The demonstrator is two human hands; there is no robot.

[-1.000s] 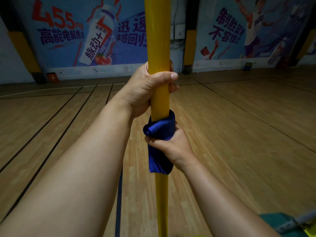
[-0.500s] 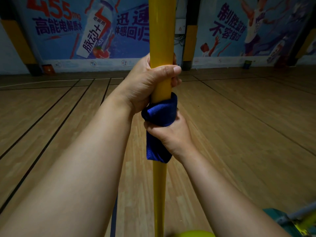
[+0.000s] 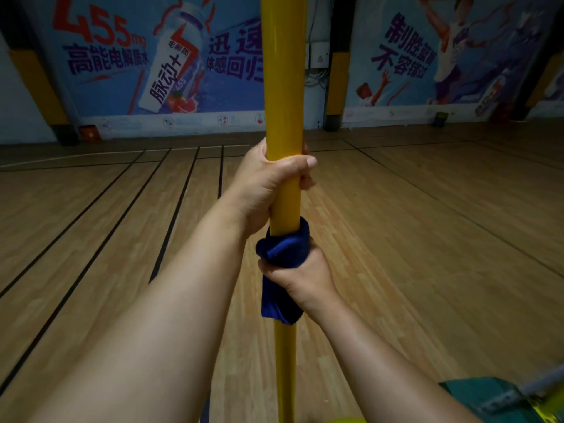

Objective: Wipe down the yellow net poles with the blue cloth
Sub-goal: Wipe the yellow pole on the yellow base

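An indoor sports hall. The wooden floor [image 3: 427, 239] is laid in pale strips and marked with dark court lines [image 3: 174, 215]. Along the far wall hang large blue sports-drink banners [image 3: 137, 62], one showing a leaping basketball player [image 3: 451, 47]. Yellow and black padded columns [image 3: 335, 83] stand between them. An upright yellow net pole [image 3: 285, 87] rises from the floor.

Your left hand [image 3: 268, 184] grips the yellow pole [image 3: 285, 87], thumb across the front, fingers curled round. Right hand [image 3: 300, 277] just below, clamping the blue cloth [image 3: 282, 248] round it. Both forearms bare, extended fwd.
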